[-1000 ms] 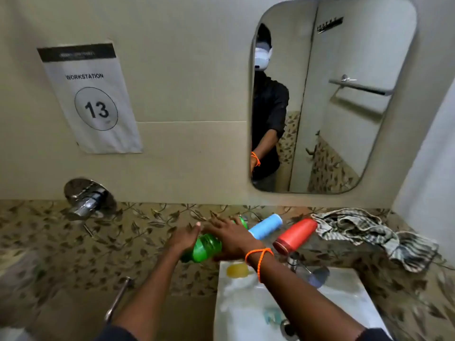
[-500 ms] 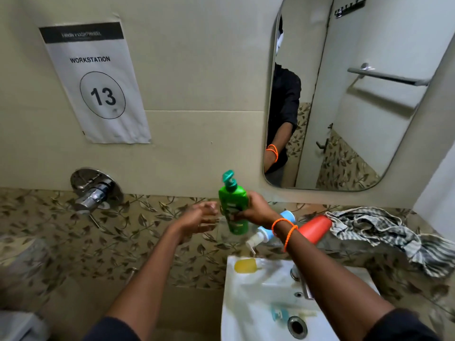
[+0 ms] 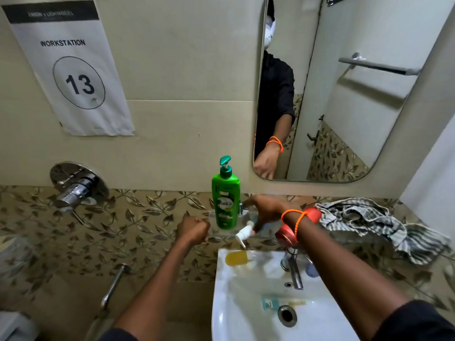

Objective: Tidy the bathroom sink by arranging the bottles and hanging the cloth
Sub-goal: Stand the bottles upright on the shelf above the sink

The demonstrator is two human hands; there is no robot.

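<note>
Green bottle (image 3: 225, 200): a pump bottle standing upright on the clear shelf (image 3: 214, 232) below the mirror, free of both hands, its label reading "Vatika".
Left hand (image 3: 193, 228): curled into a loose fist just left of the green bottle; the grip is closed on nothing I can see.
Right hand (image 3: 267, 211): reaching down to the shelf just right of the green bottle, fingers bent around the blue bottle (image 3: 261, 226); the blur keeps me from telling how firm that grip is. An orange cord band (image 3: 294, 220) circles the wrist.
Blue bottle: lying on its side on the shelf, white pump head (image 3: 243, 233) pointing out over the sink.
Red bottle (image 3: 299, 223): lying on its side to the right of the blue one, partly hidden behind the right wrist.
Cloth (image 3: 369, 223): striped, bunched in a heap at the right end of the ledge, well apart from the green bottle.
Sink (image 3: 248, 311): white basin below the shelf, with a yellow item (image 3: 236, 258) on its back rim and a chrome tap (image 3: 294, 270).
Mirror (image 3: 344, 131): shows the person's dark sleeve and a towel bar (image 3: 379, 66).
Wall: a paper sign (image 3: 66, 67) reading "WORKSTATION 13" and a chrome valve (image 3: 76, 188).
</note>
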